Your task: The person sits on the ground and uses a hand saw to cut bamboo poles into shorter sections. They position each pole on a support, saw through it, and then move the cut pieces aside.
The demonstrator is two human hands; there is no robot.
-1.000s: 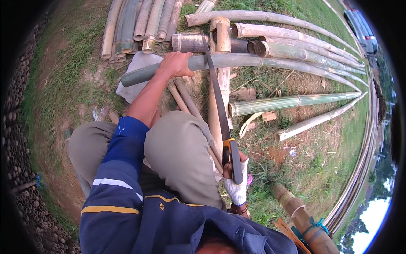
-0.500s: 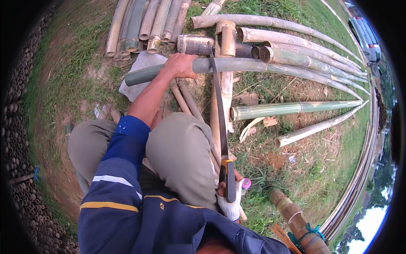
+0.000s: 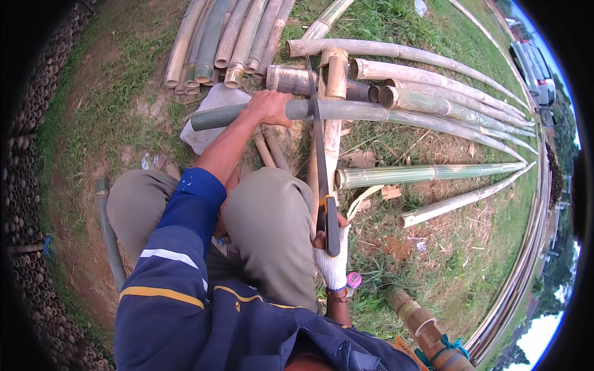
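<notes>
My left hand [image 3: 270, 107] grips a long grey-green bamboo pole [image 3: 383, 113] that lies crosswise on an upright bamboo support [image 3: 335, 74]. My right hand [image 3: 332, 256], in a white glove, holds a hand saw [image 3: 317, 148] by its black handle. The saw's narrow blade lies across the pole just right of my left hand. I am crouched, with my knees in grey trousers [image 3: 272, 222] under the saw.
A bundle of cut bamboo lengths [image 3: 223, 37] lies at the top left. More long poles [image 3: 433, 93] fan out to the right over grass. A flat grey stone [image 3: 210, 111] sits under the pole's left end. A thick bamboo stump [image 3: 427, 328] stands at lower right.
The saw has been drawn back toward me along its cut, my right hand dropping lower and then returning forward a little. My left hand stays on the pole.
</notes>
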